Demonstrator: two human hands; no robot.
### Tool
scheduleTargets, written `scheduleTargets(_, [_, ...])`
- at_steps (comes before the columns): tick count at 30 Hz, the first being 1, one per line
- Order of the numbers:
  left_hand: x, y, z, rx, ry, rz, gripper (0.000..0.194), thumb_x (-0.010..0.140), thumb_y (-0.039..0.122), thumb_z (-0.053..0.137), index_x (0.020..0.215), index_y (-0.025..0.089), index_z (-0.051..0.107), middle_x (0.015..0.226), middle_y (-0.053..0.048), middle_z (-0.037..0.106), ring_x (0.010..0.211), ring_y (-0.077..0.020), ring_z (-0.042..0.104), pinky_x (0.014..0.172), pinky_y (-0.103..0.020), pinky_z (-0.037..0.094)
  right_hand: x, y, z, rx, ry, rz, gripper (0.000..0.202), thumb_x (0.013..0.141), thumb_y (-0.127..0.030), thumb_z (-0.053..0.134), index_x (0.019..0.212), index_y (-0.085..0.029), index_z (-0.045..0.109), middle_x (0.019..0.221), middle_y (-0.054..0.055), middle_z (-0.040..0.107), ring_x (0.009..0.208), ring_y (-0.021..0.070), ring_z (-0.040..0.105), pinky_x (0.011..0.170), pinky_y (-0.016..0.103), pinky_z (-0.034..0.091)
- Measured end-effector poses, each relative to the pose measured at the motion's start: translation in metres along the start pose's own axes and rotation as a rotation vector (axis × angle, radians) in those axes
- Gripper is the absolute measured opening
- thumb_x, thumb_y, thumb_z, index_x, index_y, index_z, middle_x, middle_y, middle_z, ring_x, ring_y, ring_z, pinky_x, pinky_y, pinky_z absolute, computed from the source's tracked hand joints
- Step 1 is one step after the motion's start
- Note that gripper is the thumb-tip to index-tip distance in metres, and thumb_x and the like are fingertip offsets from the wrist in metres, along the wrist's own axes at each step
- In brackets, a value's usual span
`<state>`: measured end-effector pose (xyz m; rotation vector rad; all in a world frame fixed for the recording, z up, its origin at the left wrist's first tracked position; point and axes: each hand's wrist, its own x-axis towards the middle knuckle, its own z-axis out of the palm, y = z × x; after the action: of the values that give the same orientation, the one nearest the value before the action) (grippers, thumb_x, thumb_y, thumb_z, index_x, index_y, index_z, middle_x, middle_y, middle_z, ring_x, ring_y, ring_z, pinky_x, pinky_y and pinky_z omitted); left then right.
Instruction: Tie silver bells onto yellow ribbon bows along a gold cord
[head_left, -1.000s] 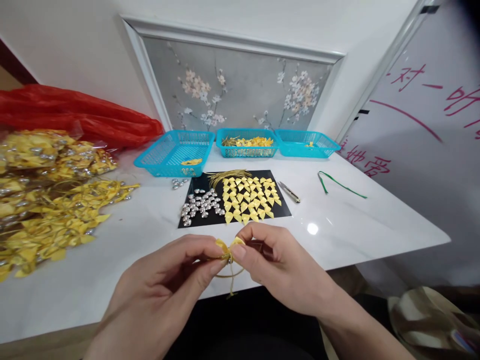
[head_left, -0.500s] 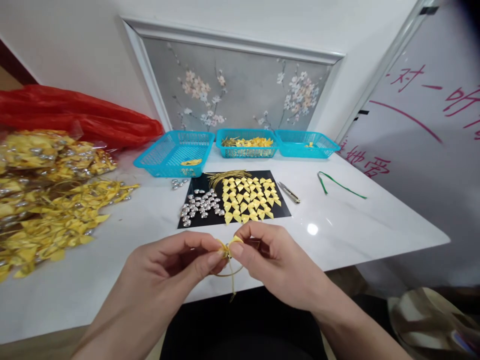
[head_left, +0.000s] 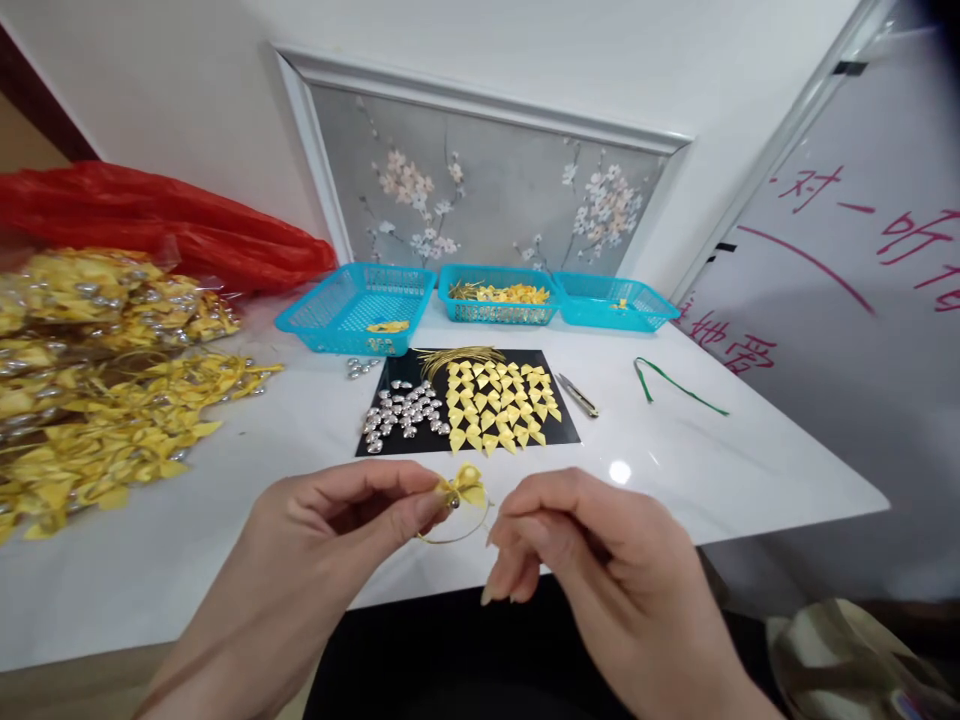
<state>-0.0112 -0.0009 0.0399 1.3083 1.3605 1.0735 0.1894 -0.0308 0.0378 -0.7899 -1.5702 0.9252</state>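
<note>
Pinched in the left hand (head_left: 337, 540) above the table (head_left: 757, 475), the yellow bow (head_left: 471, 484) wants a light, steady hold beside its silver bead (head_left: 454, 501), the curled right hand (head_left: 611, 550), its grip unclear, best avoiding snagging the nearby cord (head_left: 453, 541).

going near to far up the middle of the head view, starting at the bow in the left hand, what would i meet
Yellow bow held in the left hand → rows of yellow bows → bundle of gold cords → middle blue basket → framed flower picture.
</note>
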Motion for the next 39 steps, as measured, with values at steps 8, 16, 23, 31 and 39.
scheduleTargets(8, [0.0,-0.001,0.0,-0.156,-0.068,-0.028,0.011,0.07,0.037,0.089,0.076,0.03,0.083,0.077,0.004,0.081,0.078,-0.0139,0.071,0.072,-0.015,0.057,0.0,0.019,0.015,-0.37,0.148,-0.249,0.021,0.097,-0.006,0.057,0.094,-0.017,0.074,0.081,0.002,0.056,0.066,0.0091,0.059,0.057,0.018,0.051])
scheduleTargets(16, [0.002,-0.004,0.0,-0.241,-0.1,-0.042,0.008,0.073,0.033,0.087,0.078,0.029,0.084,0.08,0.002,0.083,0.079,-0.0153,0.074,0.075,-0.017,0.059,0.004,0.029,0.018,-0.568,0.13,-0.314,0.029,0.095,0.003,0.048,0.106,-0.013,0.069,0.088,0.006,0.069,0.074,0.015,0.066,0.068,0.025,0.057])
scheduleTargets(23, [0.001,0.001,0.0,-0.251,-0.117,-0.083,0.005,0.072,0.03,0.087,0.075,0.028,0.084,0.076,0.001,0.083,0.075,-0.014,0.072,0.072,-0.015,0.058,0.002,0.03,0.018,-0.672,0.201,-0.355,0.029,0.093,0.002,0.053,0.1,-0.016,0.074,0.086,0.006,0.058,0.071,0.014,0.06,0.064,0.024,0.054])
scheduleTargets(31, [0.002,0.0,0.0,-0.312,-0.116,-0.107,0.007,0.071,0.03,0.088,0.076,0.028,0.085,0.081,0.0,0.084,0.08,-0.0163,0.075,0.075,-0.018,0.06,0.002,0.027,0.02,-0.763,0.164,-0.369,0.027,0.095,-0.001,0.051,0.096,-0.013,0.075,0.074,0.002,0.047,0.061,0.0136,0.049,0.054,0.025,0.044])
scheduleTargets(39, [0.003,-0.002,-0.001,-0.266,-0.148,-0.105,0.012,0.074,0.037,0.087,0.077,0.026,0.084,0.079,-0.001,0.082,0.076,-0.0148,0.07,0.069,-0.017,0.057,0.003,0.025,0.02,-0.749,0.142,-0.367,0.027,0.096,-0.002,0.051,0.098,-0.012,0.076,0.076,0.003,0.048,0.063,0.0142,0.052,0.055,0.026,0.046])
